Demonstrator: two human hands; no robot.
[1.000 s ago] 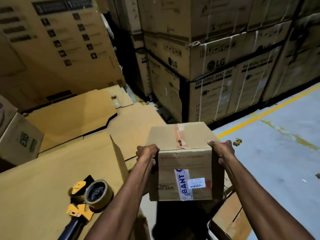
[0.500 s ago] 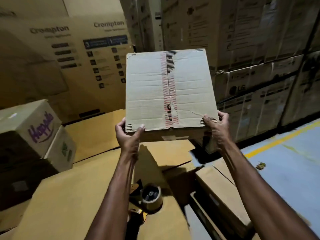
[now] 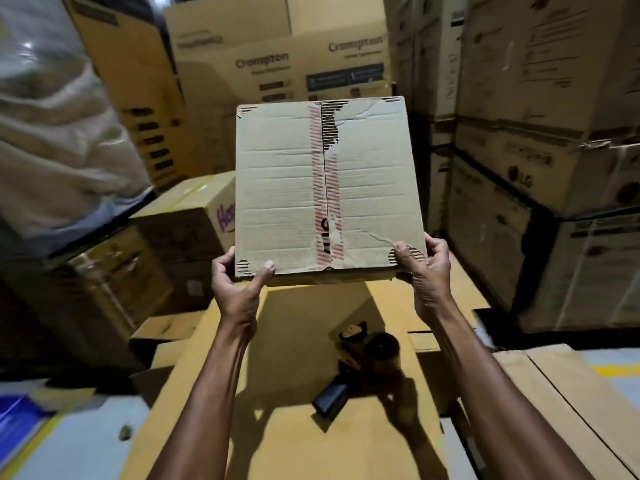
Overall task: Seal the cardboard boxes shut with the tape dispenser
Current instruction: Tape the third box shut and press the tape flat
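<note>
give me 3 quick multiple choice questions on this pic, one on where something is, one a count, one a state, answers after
1. The cardboard box is held up. Where is the tape dispenser?
A) on top of it
B) on the flat cardboard below it
C) in a hand

2. How many hands grip the cardboard box?
A) none
B) one
C) two

3. The old red tape along the seam is
A) whole and smooth
B) torn and patchy
C) covered by a fresh strip

Answers
1 B: the dispenser lies on the sheet between the forearms, touched by no hand.
2 C: the left hand and right hand each grip a lower corner.
3 B: ragged edges and bare gaps show along the seam.
</note>
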